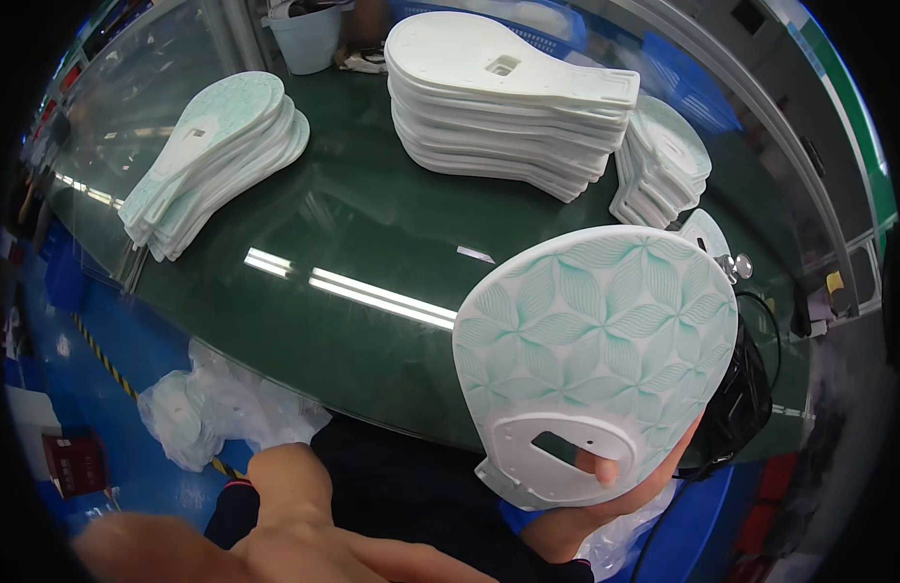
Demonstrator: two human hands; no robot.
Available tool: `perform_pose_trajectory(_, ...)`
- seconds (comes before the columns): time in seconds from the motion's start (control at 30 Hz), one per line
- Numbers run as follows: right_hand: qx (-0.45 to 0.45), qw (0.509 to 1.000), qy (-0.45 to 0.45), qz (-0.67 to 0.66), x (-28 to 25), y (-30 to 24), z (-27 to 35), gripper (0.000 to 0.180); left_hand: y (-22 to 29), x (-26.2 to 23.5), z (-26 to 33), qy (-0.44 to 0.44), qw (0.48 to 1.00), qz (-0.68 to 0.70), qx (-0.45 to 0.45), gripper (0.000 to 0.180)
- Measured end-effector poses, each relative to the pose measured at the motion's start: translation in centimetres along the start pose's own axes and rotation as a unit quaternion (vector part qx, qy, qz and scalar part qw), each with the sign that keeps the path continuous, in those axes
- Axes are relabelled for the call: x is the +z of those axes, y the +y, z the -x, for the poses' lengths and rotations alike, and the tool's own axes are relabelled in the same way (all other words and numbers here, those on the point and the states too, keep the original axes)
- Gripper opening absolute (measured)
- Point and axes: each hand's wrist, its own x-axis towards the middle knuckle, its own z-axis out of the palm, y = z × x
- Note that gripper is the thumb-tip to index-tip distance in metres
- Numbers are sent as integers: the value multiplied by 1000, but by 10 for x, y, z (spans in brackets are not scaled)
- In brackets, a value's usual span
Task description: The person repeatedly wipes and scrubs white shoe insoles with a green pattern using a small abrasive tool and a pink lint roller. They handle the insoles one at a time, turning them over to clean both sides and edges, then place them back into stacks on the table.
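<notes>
The left hand [299, 549] hangs low at the lower edge, its digits spread apart, one side blurred; the right hand [649, 493], farther forward, is curled in a grip, one fingertip [605, 473] showing, its wrist [557, 532] angled up rightward

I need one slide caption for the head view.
The right hand holds a teal-patterned white panel, with stacked panels standing on the green table beyond.

At the green table [363, 228], the person's right hand [654, 494] holds up a rounded white panel [605, 325] with a green leaf pattern, 1 fingertip showing through its opening. The left hand [299, 546] spreads its fingers low down, well apart from the panel. Farther back stand 3 stacks [499, 112] of similar pieces.
</notes>
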Motion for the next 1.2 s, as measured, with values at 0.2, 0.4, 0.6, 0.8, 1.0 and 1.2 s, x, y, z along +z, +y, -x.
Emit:
perform_pose_trajectory(0.2, 100, 992, 16, -73, 2, 2, 2, 107, -9, -9, 5, -38, 998, 23, 41, 56)
perform_pose_trajectory(0.4, -1, 1000, -25, -10, -4, 9, 4, 93, -11, -7, 6, -51, 996, 38, 54, 51)
perform_pose_trajectory(0.6, 79, 984, -12, -161, -3, 12, 7, 76, -10, -6, 3, -49, 997, -13, 51, 47)
perform_pose_trajectory(0.8, -76, 995, -65, -12, -5, 13, 8, 76, -9, -6, 33, 73, 986, -112, 102, 63)
perform_pose_trajectory(1.0, -106, 992, -71, 14, -4, 8, 2, 81, -59, -61, 24, 221, 933, -250, -133, 92)
perform_pose_trajectory(1.2, 63, 975, -66, -201, -5, 9, -2, 76, -56, -45, 30, 200, 929, -252, -182, 66)
